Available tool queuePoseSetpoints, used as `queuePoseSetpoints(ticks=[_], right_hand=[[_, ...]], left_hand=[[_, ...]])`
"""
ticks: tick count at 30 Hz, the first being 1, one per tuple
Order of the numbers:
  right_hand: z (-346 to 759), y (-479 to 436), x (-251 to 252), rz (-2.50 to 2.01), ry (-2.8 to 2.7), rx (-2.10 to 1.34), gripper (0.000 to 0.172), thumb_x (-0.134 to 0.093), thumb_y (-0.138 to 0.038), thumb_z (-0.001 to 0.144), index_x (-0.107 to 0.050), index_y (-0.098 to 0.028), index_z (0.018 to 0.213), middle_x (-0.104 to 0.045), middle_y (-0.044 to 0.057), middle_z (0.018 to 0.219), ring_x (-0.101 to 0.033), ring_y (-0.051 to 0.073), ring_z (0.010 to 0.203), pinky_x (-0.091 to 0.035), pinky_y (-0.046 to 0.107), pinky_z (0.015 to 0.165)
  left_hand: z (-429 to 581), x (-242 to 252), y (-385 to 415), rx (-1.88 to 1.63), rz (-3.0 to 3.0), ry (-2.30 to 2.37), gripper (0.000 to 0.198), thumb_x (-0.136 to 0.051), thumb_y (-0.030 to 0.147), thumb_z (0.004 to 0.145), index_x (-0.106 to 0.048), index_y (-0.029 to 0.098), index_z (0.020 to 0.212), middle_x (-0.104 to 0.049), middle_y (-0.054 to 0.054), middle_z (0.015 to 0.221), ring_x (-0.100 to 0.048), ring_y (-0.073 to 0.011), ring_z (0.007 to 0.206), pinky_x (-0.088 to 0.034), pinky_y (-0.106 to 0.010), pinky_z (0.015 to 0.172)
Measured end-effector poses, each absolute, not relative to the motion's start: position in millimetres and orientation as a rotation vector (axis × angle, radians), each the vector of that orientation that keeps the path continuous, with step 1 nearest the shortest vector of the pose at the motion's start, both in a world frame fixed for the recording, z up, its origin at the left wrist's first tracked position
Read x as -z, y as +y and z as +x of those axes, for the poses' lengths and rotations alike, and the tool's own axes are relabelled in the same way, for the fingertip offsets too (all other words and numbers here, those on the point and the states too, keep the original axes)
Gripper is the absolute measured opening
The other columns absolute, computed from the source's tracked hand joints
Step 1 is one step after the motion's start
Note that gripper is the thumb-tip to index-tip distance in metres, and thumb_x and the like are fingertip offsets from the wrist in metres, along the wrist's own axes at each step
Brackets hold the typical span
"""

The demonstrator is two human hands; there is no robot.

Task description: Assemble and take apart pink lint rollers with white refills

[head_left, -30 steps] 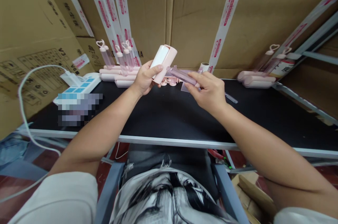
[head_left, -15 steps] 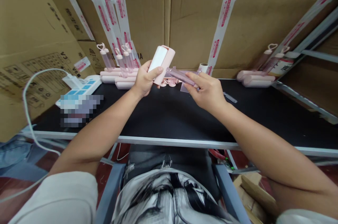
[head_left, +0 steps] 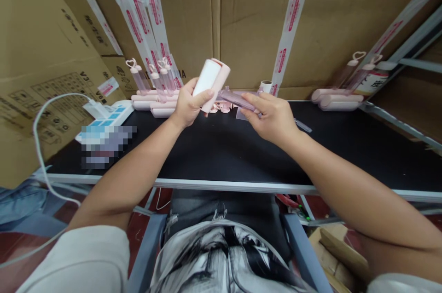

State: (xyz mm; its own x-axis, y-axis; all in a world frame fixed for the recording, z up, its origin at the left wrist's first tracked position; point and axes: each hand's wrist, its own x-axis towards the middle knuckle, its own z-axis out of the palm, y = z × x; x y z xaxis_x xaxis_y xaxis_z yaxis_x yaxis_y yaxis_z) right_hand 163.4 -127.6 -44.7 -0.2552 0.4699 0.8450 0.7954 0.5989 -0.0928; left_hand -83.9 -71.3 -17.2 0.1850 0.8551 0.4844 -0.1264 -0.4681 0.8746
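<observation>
My left hand [head_left: 187,105] is closed round a pink lint roller head with a white paper roll [head_left: 211,80], held tilted above the black table [head_left: 221,150]. My right hand [head_left: 272,116] pinches a translucent pink handle [head_left: 236,98] whose left end meets the roller head. Both hands hover over the table's far middle. Small pink parts [head_left: 221,108] lie on the table just behind the hands.
Finished pink rollers with heart-topped handles stand at the back left [head_left: 155,88] and back right [head_left: 340,93]. A small white roll [head_left: 265,86] stands behind my right hand. A white power strip [head_left: 107,116] with cable lies at left. Cardboard boxes [head_left: 241,17] wall the back.
Both hands with the roller head and handle have stayed together, drifting only slightly; the camera tipped a little, so the scene sits marginally higher.
</observation>
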Motion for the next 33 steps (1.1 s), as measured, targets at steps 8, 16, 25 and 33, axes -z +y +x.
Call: queuePoseSetpoints(ticks=[8, 16, 25, 33], right_hand=[[157.4, -122.3, 54.6, -1.042, -1.858, 0.403, 0.038, -0.066, -0.041, 0.102, -0.082, -0.021, 0.13, -0.076, 0.01, 0.092, -0.068, 0.025, 0.075, -0.057, 0.038, 0.073], [153.8, -115.7, 57.8, -0.962, -1.676, 0.042, 0.048, -0.064, -0.059, 0.105, -0.077, -0.023, 0.134, -0.08, 0.006, 0.099, -0.065, 0.021, 0.072, -0.058, 0.039, 0.077], [128.9, -116.6, 80.2, -0.921, -1.992, 0.041, 0.063, -0.063, -0.05, 0.105, -0.059, -0.02, 0.16, -0.081, 0.015, 0.12, -0.075, 0.03, 0.095, -0.061, 0.046, 0.091], [161.0, -96.5, 63.6, -1.173, -2.039, 0.191, 0.042, -0.059, -0.043, 0.104, -0.08, -0.014, 0.127, -0.081, 0.017, 0.108, -0.075, 0.034, 0.1, -0.058, 0.048, 0.097]], left_hand=[[-82.1, 19.3, -64.9, -1.304, 1.485, 0.72, 0.063, -0.093, 0.058, 0.069, -0.061, 0.021, 0.108, -0.067, 0.002, 0.076, -0.062, -0.0131, 0.053, -0.045, -0.024, 0.043], [-72.5, 15.5, -78.6, -1.313, 1.21, 0.459, 0.065, -0.083, 0.065, 0.087, -0.066, 0.023, 0.132, -0.081, -0.009, 0.124, -0.081, -0.0258, 0.117, -0.065, -0.035, 0.096], [-52.8, 22.7, -88.2, -1.296, 1.227, 0.476, 0.062, -0.084, 0.067, 0.087, -0.074, 0.017, 0.122, -0.083, -0.013, 0.125, -0.081, -0.0241, 0.116, -0.064, -0.032, 0.097], [-70.9, 23.8, -72.6, -1.157, 1.605, 0.754, 0.048, -0.089, 0.054, 0.088, -0.07, 0.011, 0.089, -0.076, -0.005, 0.079, -0.066, -0.0086, 0.054, -0.049, -0.019, 0.049]])
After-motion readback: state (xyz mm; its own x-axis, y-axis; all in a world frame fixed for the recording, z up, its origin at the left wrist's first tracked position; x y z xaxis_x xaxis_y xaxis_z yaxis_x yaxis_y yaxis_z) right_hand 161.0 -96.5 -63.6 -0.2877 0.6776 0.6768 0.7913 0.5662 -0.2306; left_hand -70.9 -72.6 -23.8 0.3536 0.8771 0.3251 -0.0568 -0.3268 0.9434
